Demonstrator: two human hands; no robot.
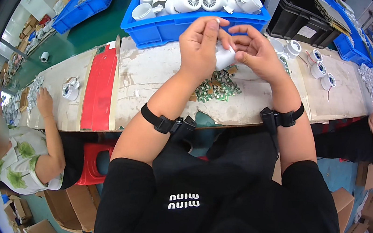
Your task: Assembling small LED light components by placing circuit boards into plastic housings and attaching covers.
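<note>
Hands (pixel 226 46); blue crate (pixel 170 27) of white housings (pixel 187 0)

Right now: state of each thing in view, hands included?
left hand: raised, gripping the white part
right hand: raised, fingers on the white part
white part: held between both hands, off the table
blue crate: full of white fan housings
pile of small green pieces: loose on the table
black crate: contents unclear

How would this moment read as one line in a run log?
left hand: holds white plastic part | right hand: fingers on same part | below: pile of small green pieces on table | behind: blue bin of white housings
</note>
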